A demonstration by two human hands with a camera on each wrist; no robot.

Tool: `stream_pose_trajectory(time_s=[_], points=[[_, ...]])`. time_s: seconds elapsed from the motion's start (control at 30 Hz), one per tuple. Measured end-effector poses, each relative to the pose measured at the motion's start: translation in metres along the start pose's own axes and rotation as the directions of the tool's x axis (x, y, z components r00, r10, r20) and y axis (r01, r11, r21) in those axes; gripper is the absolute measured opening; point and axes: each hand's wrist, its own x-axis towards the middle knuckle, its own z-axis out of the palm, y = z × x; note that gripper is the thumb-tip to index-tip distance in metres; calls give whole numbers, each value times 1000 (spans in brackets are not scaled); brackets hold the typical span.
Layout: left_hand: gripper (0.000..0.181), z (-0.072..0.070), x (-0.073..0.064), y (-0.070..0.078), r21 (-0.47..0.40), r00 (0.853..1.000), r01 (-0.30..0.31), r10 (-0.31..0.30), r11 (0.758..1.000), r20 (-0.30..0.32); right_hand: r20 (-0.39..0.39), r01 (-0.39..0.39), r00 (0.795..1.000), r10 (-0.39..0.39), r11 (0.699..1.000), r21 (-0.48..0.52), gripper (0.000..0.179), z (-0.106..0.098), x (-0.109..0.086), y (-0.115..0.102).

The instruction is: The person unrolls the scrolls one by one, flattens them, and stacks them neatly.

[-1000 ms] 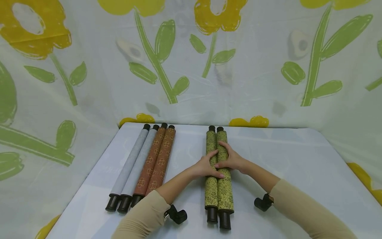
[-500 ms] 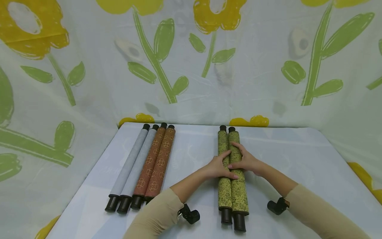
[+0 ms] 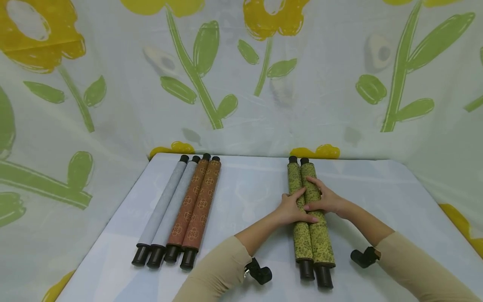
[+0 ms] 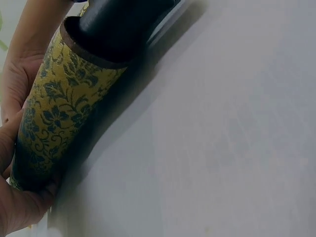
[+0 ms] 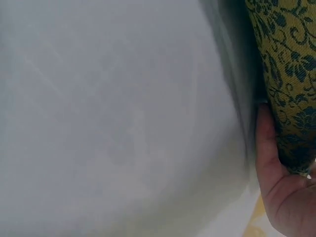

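Note:
Two rolled scrolls in yellow-green cloth with dark floral patterning and black end knobs lie side by side, right of the table's middle in the head view. My left hand [image 3: 291, 209] grips the left yellow-green scroll [image 3: 303, 241], its thumb and fingers spread across the roll. On the other side, my right hand [image 3: 327, 200] holds the right yellow-green scroll [image 3: 321, 247] near its middle. The left wrist view shows the patterned cloth [image 4: 59, 103] and a dark knob [image 4: 118, 24] close up. In the right wrist view, fingers [image 5: 266, 143] lie along the roll's side, against the table.
To the left lie two pale grey scrolls [image 3: 164, 201] and two reddish-brown scrolls [image 3: 201, 203] with flower motifs, in a slanted row. The white table [image 3: 249, 180] meets a flower-printed curtain [image 3: 320, 105] at the back. Each wrist carries a small black camera [image 3: 260, 272].
Both hands have moved the two yellow-green scrolls to the right across the table, keeping them side by side. The grey and brown scrolls have stayed in place.

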Motion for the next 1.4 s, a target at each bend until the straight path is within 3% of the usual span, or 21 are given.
stream_pose_trajectory(time_s=[0.3, 0.5, 0.67, 1.17, 1.4], points=[[92, 7, 12, 7, -14, 999, 19, -20, 1000, -48, -3, 12, 1000, -12, 999, -51, 104, -15, 5, 4], [89, 11, 14, 9, 1, 996, 16, -16, 1000, -83, 15, 16, 1000, -16, 999, -31, 103, -19, 7, 6], [85, 11, 14, 8, 24, 992, 51, -48, 998, -115, 2, 32, 999, -32, 999, -36, 102, -20, 8, 8], [79, -1, 12, -4, 0, 993, 23, -23, 1000, -116, -29, 17, 999, -20, 996, -86, 87, -20, 8, 11], [73, -8, 11, -12, -21, 997, -17, 15, 1000, -79, -35, -11, 999, 8, 996, -91, 84, -23, 5, 11]])
